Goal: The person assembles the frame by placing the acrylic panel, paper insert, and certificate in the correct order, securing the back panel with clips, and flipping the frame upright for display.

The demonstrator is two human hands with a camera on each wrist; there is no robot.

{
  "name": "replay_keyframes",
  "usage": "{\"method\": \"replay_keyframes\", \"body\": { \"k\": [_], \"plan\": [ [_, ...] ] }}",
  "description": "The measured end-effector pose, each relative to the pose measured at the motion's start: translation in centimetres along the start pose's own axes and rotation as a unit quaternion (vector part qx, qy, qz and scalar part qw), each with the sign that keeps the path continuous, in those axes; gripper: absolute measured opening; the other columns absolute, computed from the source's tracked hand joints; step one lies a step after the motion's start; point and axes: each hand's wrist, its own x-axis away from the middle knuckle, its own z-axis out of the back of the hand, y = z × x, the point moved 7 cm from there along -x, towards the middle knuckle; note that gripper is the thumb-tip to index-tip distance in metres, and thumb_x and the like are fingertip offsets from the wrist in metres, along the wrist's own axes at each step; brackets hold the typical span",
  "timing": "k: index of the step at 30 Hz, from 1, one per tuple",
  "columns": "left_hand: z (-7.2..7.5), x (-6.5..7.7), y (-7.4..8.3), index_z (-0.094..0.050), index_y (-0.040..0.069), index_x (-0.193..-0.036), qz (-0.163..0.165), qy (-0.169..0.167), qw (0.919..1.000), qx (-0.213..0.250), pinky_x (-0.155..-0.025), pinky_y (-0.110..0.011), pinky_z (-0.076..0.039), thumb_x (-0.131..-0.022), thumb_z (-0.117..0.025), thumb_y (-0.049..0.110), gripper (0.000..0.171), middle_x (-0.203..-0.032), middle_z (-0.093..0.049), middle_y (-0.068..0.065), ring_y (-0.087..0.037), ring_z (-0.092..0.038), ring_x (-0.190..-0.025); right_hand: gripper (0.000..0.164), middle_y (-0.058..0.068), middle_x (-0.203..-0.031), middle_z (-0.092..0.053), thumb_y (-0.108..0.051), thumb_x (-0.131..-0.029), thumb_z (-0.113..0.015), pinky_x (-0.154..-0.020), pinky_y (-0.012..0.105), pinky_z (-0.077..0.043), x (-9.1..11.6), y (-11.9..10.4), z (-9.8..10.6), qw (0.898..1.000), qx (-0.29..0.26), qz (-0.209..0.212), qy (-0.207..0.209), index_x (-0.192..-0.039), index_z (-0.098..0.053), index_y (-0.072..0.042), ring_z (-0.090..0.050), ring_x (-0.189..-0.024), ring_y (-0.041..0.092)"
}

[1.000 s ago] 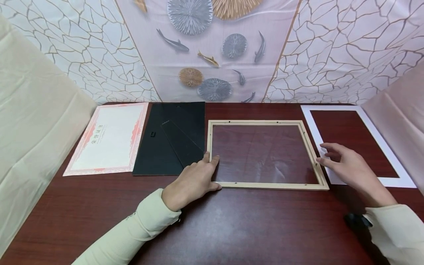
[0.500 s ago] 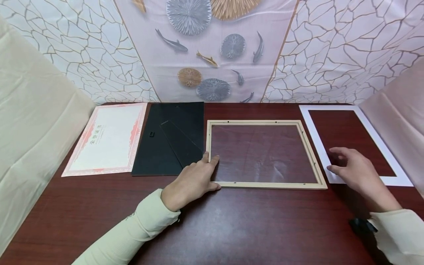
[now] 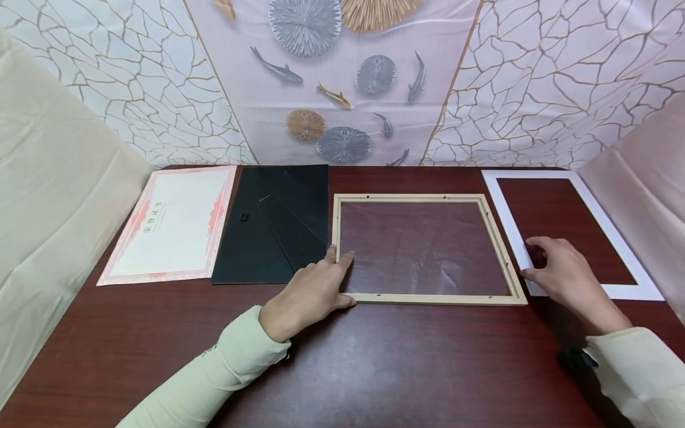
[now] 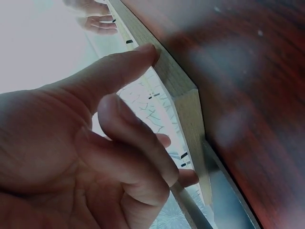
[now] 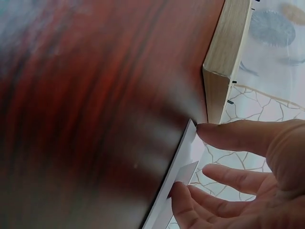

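A light wooden picture frame (image 3: 428,299) lies on the table with a clear pane (image 3: 412,249) inside it. My left hand (image 3: 310,291) holds the frame's near left corner. Its thumb presses the near outer side, and fingertips lie about the left rail. In the left wrist view, the left thumb (image 4: 128,67) touches the wooden edge. My right hand (image 3: 569,276) is at the near left part of a white picture mat (image 3: 637,291). In the right wrist view, the right thumb (image 5: 233,136) meets the mat's corner and the fingers reach its inner edge, pinching the strip between them.
Left of the frame lies a black backing board (image 3: 257,255) with a folded stand. Beyond it is a paper certificate (image 3: 176,232) with a pink border. Patterned cloth (image 3: 348,89) rises behind the dark red table (image 3: 401,368).
My right hand moved from beside the frame's right rail onto the mat, then slightly left to its left strip. The left hand stays at the frame's corner. The view shifted slightly.
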Motion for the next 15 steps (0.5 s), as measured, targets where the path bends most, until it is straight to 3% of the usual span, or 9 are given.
{"method": "replay_keyframes", "body": {
  "k": [15],
  "plan": [
    [-0.04,0.04,-0.06,-0.048,0.005,-0.156,-0.007,0.006,0.9999,0.006,-0.082,-0.050,-0.062,-0.090,-0.084,0.033,0.080,-0.159,-0.041,-0.036,-0.041,-0.075,-0.105,0.057,0.045,-0.115,-0.053,-0.001,-0.082,-0.073,-0.086,0.067,-0.043,-0.54,-0.23,-0.12,1.000,0.000,-0.021,0.002,-0.130,-0.050,0.020,-0.051,-0.104,0.056]
  ]
}}
